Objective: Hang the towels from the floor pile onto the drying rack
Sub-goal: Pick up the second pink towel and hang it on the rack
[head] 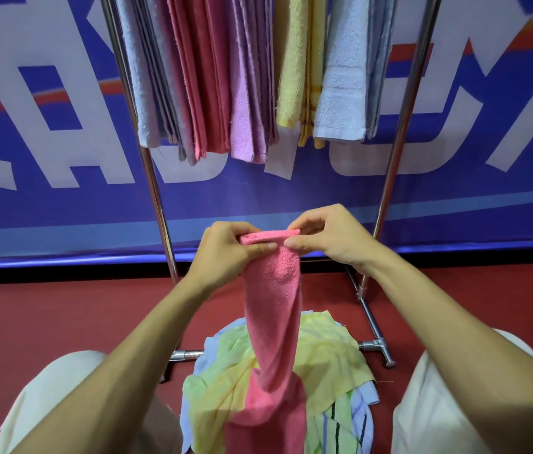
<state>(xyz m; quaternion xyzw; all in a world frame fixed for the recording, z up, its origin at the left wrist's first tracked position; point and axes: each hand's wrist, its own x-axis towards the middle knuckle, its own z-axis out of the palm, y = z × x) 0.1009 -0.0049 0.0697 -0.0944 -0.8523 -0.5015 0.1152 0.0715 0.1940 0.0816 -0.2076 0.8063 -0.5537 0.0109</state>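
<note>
Currently: pink terry towel [274,303], pinched at its top edge by left hand [230,249] and right hand [327,239], fingers and thumbs curled on the cloth, close together. Hangs twisted, lower end resting on floor pile of yellow, green and striped towels [327,358]. Behind: chrome tube drying rack [401,132] carrying grey, pink, lilac, yellow and white hung towels [225,77]. Red floor [62,322]; blue-and-white banner [29,208].

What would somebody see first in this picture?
Probably the pink towel in the middle, pinched at its top edge by the left hand and right hand. Its lower end trails onto the pile on the floor; behind, colourful towels hang on the drying rack.
</note>
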